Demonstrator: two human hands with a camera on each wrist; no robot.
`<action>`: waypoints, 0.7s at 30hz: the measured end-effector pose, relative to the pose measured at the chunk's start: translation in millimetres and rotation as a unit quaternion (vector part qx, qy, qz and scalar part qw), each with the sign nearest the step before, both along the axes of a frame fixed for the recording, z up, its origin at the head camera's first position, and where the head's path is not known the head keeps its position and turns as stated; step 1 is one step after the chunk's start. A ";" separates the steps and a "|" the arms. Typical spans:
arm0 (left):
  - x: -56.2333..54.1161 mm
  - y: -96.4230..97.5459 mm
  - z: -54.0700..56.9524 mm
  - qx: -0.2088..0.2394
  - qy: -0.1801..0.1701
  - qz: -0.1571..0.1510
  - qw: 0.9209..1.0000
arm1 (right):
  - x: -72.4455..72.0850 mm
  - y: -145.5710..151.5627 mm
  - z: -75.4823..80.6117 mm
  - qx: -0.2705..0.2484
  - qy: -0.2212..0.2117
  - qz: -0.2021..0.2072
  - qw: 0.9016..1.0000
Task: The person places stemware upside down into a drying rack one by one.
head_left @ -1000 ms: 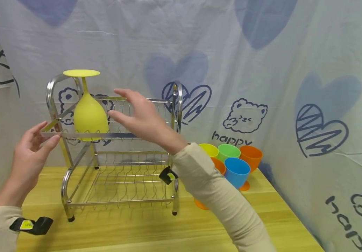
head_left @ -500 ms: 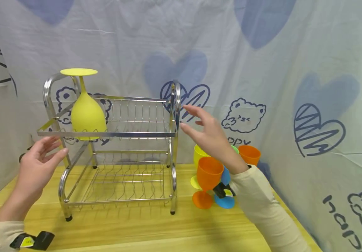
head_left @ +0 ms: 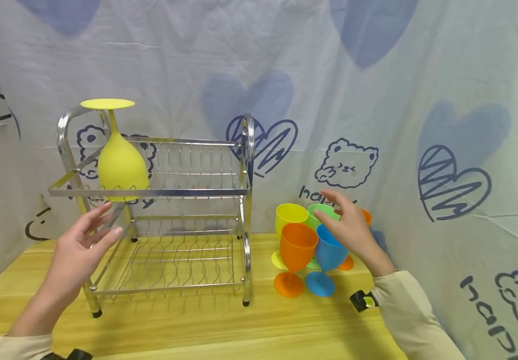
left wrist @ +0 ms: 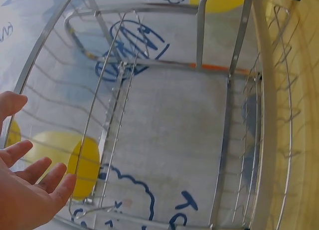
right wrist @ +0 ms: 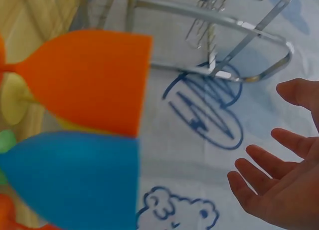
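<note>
A yellow goblet (head_left: 122,165) stands upside down at the left end of the upper tier of a metal dish rack (head_left: 195,192). My left hand (head_left: 78,250), holding nothing, hovers before the rack's left side, below the goblet, fingers apart. My right hand (head_left: 351,230) is held over the group of upright goblets at the right, also holding nothing. In front there stand an orange goblet (head_left: 298,245) and a blue goblet (head_left: 330,252). A second yellow goblet (head_left: 289,216) and a green goblet (head_left: 323,212) are behind them. Another orange goblet (head_left: 367,216) is mostly hidden by my right hand.
The rack's lower tier (head_left: 182,260) is a wire grid just above the wooden table (head_left: 186,325). A curtain (head_left: 173,65) with hearts and bear drawings hangs behind and along the sides.
My right hand has moved from beside the inverted yellow goblet rightward and down to the upright goblets. My left hand has come off the rack's upper rail and shifted down and right.
</note>
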State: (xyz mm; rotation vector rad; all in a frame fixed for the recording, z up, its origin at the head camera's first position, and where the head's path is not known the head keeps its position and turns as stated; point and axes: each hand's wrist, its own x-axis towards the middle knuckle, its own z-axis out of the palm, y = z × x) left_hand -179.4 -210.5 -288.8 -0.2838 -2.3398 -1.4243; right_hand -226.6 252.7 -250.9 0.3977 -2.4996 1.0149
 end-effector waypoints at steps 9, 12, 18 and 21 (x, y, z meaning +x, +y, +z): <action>7.8 18.3 -5.2 0.014 0.007 -0.023 1.000 | 2.0 33.8 -34.7 -0.014 -0.044 -0.034 0.998; 11.7 24.0 -5.0 0.024 0.004 -0.029 0.999 | 1.9 41.3 -44.2 -0.019 -0.054 -0.050 0.997; 18.2 34.4 -4.4 0.021 -0.007 -0.037 0.999 | 4.1 51.0 -60.8 -0.057 -0.098 -0.065 0.991; 20.1 38.9 -4.7 0.026 -0.006 -0.043 0.999 | 4.0 54.9 -69.5 -0.089 -0.115 -0.059 0.988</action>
